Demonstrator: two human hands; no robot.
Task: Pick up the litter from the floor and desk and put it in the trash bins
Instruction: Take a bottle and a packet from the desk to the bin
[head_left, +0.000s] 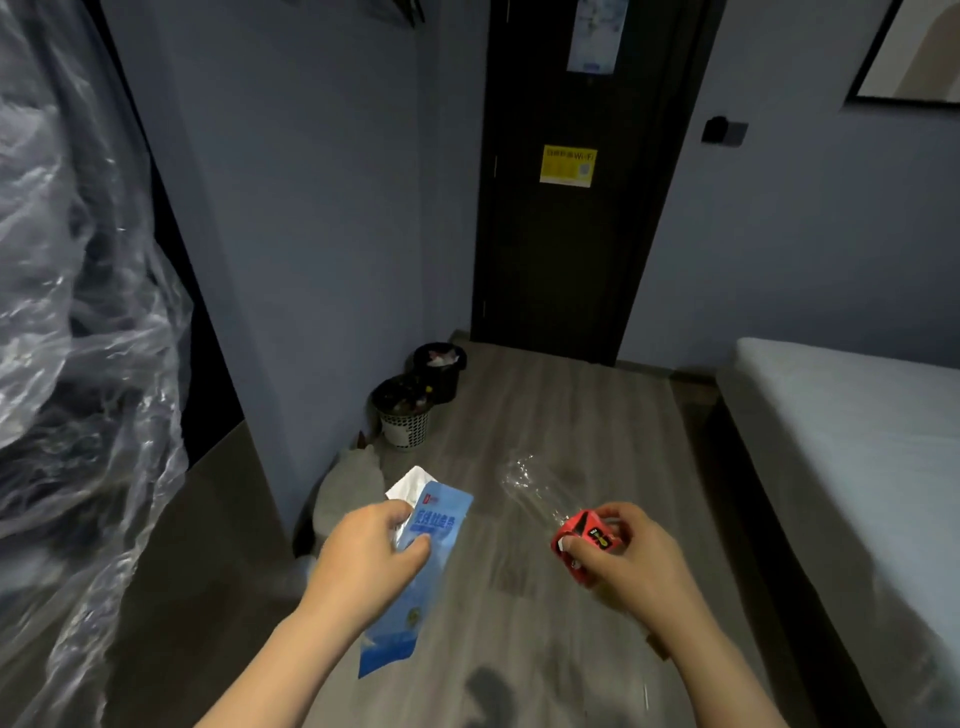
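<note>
Wrapper (415, 597) in left hand (366, 551), bottle (584, 538) right hand (628, 561)

Over a wood-look floor (571, 415), the left hand (371, 556) pinches a long blue wrapper (410, 597) together with a white scrap of paper (410, 483), while the right hand (623, 561) grips a clear plastic bottle (535, 488) by its red label (584, 540), the bottle pointing away from the person. Ahead, two trash bins stand side by side against the blue wall, the nearer bin (404, 418) white and perforated with a dark liner, the farther bin (440, 371) black, both already holding rubbish. A dark door (566, 234) with a yellow notice (568, 165) closes the far end, a bed (852, 426) lies to the right, and crumpled clear plastic sheeting (67, 312) hangs at the left.
</note>
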